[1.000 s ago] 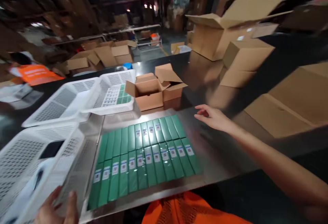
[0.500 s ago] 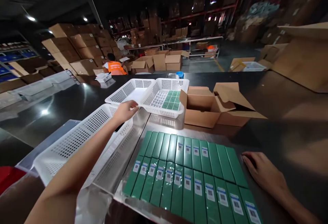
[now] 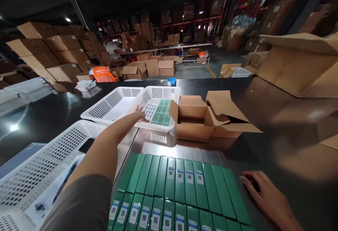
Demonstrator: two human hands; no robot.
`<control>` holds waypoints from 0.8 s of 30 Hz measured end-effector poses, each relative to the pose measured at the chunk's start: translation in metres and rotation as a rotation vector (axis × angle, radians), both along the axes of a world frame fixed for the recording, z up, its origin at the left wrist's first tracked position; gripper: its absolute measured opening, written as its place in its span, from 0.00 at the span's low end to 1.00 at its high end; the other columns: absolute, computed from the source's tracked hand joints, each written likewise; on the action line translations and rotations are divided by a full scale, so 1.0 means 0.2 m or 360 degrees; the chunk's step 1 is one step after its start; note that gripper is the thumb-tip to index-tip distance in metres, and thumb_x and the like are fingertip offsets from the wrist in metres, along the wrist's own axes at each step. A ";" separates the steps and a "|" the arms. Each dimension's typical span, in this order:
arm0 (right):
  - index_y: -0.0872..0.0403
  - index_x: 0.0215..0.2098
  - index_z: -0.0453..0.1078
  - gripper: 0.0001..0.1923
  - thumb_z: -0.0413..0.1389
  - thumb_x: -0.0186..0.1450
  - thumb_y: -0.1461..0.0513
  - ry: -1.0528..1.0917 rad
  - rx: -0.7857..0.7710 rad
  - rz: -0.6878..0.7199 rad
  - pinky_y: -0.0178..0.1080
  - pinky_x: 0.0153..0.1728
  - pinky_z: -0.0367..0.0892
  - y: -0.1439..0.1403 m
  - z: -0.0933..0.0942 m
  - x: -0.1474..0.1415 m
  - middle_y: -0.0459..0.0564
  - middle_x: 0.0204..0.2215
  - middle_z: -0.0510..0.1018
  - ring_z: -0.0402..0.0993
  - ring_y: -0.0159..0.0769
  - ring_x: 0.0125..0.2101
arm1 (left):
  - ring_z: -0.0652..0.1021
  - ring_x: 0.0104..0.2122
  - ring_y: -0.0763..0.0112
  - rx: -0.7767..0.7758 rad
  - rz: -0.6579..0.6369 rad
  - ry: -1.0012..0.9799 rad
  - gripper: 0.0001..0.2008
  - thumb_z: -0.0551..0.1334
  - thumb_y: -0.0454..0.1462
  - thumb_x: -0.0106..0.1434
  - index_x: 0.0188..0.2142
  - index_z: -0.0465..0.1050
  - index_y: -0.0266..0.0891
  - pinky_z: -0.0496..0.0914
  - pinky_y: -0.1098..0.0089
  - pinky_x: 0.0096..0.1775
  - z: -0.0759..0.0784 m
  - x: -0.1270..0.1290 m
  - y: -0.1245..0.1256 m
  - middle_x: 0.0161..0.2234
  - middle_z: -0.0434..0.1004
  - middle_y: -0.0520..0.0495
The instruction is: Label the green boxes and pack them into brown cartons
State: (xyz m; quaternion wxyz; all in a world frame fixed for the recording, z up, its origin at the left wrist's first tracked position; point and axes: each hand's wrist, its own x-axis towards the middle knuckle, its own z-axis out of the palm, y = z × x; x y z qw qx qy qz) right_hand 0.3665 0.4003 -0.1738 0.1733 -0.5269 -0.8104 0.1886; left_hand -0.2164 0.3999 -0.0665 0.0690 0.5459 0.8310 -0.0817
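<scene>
My left hand [image 3: 139, 113] reaches forward into a white perforated basket [image 3: 165, 93] that holds sheets of small white labels and green cards; its fingers touch the label sheet [image 3: 150, 108]. Whether it grips the sheet is hidden. My right hand [image 3: 265, 195] lies flat on the dark table, fingers apart, just right of two rows of green boxes [image 3: 182, 185] with white barcode stickers. An open cardboard box [image 3: 196, 118] stands right of the basket.
A second white basket [image 3: 113, 104] overlaps the first on its left; a third one [image 3: 39, 167] sits near my left arm. Large cartons [image 3: 298, 62] stand at the right. A person in an orange vest [image 3: 102, 74] works beyond the table.
My left hand has moved from the near basket's rim forward into the far basket, onto the labels. My right hand has settled flat beside the green boxes. The view has turned left.
</scene>
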 end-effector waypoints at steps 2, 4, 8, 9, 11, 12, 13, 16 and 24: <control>0.47 0.39 0.76 0.26 0.46 0.63 0.40 -0.0030 -0.0021 -0.0008 0.42 0.32 0.75 0.01 -0.01 0.00 0.53 0.42 0.79 0.80 0.46 0.39 | 0.52 0.70 0.40 -0.0061 -0.0033 0.0085 0.42 0.69 0.57 0.49 0.59 0.73 0.36 0.32 0.44 0.67 0.01 -0.04 0.00 0.61 0.72 0.35; 0.48 0.38 0.76 0.27 0.46 0.63 0.40 -0.0044 -0.0018 -0.0026 0.43 0.31 0.75 0.01 -0.01 0.01 0.53 0.42 0.79 0.80 0.46 0.38 | 0.50 0.70 0.44 -0.0050 -0.0071 0.0167 0.39 0.68 0.55 0.55 0.60 0.71 0.35 0.31 0.44 0.67 0.02 -0.05 0.00 0.64 0.67 0.35; 0.47 0.37 0.76 0.26 0.47 0.62 0.40 -0.0034 -0.0018 -0.0041 0.45 0.32 0.75 0.01 -0.01 0.00 0.54 0.41 0.79 0.80 0.48 0.38 | 0.57 0.68 0.48 0.0097 -0.0099 0.0277 0.25 0.64 0.47 0.66 0.58 0.71 0.38 0.45 0.38 0.66 0.07 -0.06 -0.04 0.66 0.63 0.38; 0.47 0.36 0.76 0.25 0.47 0.61 0.40 -0.0032 -0.0022 -0.0043 0.45 0.31 0.75 0.01 -0.01 -0.01 0.54 0.41 0.79 0.80 0.48 0.38 | 0.60 0.67 0.49 0.0142 -0.0098 0.0294 0.23 0.64 0.46 0.67 0.57 0.71 0.38 0.49 0.38 0.66 0.09 -0.06 -0.05 0.65 0.64 0.39; 0.47 0.36 0.76 0.25 0.47 0.61 0.40 -0.0030 -0.0027 -0.0048 0.45 0.31 0.75 0.01 -0.01 -0.01 0.55 0.41 0.79 0.80 0.49 0.37 | 0.65 0.64 0.48 0.0222 -0.0107 0.0308 0.20 0.64 0.44 0.67 0.55 0.72 0.36 0.55 0.38 0.63 0.14 -0.08 -0.09 0.61 0.69 0.38; 0.47 0.37 0.76 0.25 0.47 0.62 0.40 -0.0028 -0.0028 -0.0049 0.45 0.32 0.75 0.01 -0.02 -0.01 0.55 0.41 0.79 0.80 0.49 0.37 | 0.66 0.63 0.48 0.0255 -0.0126 0.0307 0.18 0.63 0.42 0.68 0.53 0.73 0.35 0.57 0.39 0.62 0.17 -0.08 -0.11 0.58 0.71 0.37; 0.47 0.37 0.76 0.25 0.47 0.62 0.41 -0.0029 -0.0027 -0.0046 0.46 0.32 0.75 0.01 -0.02 -0.01 0.55 0.41 0.79 0.80 0.48 0.38 | 0.67 0.62 0.47 0.0285 -0.0155 0.0303 0.15 0.62 0.39 0.68 0.52 0.74 0.34 0.59 0.39 0.61 0.21 -0.08 -0.13 0.57 0.73 0.36; 0.47 0.38 0.75 0.25 0.47 0.63 0.41 -0.0022 -0.0012 -0.0032 0.45 0.31 0.74 0.01 -0.03 -0.01 0.54 0.42 0.79 0.79 0.48 0.38 | 0.64 0.65 0.47 0.0412 -0.0315 0.0302 0.17 0.57 0.31 0.69 0.56 0.72 0.34 0.60 0.44 0.62 0.34 -0.01 -0.21 0.60 0.71 0.33; 0.51 0.35 0.74 0.24 0.57 0.56 0.41 0.0565 -0.0117 -0.0145 0.48 0.40 0.71 -0.07 0.15 -0.10 0.54 0.34 0.80 0.76 0.47 0.35 | 0.58 0.68 0.47 0.1092 -0.0893 0.0316 0.22 0.54 0.41 0.73 0.63 0.67 0.41 0.59 0.47 0.63 0.45 0.80 -0.67 0.67 0.62 0.37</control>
